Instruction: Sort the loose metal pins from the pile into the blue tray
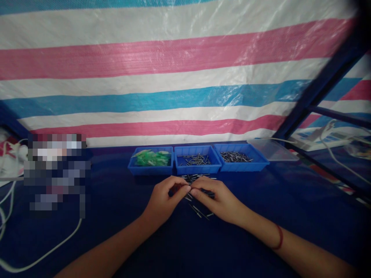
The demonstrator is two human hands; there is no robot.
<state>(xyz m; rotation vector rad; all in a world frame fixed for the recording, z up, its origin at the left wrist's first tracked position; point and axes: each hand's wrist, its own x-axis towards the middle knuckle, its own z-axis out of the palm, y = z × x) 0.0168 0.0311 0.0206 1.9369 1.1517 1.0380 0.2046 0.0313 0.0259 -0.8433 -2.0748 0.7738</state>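
My left hand (165,197) and my right hand (219,197) meet over the blue tabletop, fingertips nearly touching. Each is closed in a pinch; whatever lies between the fingertips is too small and hidden to name. Beneath and around them is a loose pile of thin dark and silvery rods (197,211), partly covered by the hands. Just beyond stand three blue plastic bins. Green plastic packets (152,158) fill the left bin (150,170). Short metal pins (199,159) lie scattered in the middle bin (198,169), and more metal pins (234,157) in the right bin (246,167).
A clear plastic lid (274,150) lies beside the right bin. White cables (62,244) loop over the table's left side near a blurred-out area. A striped plastic sheet (150,61) hangs behind, and a dark blue metal frame (313,88) slants up at right.
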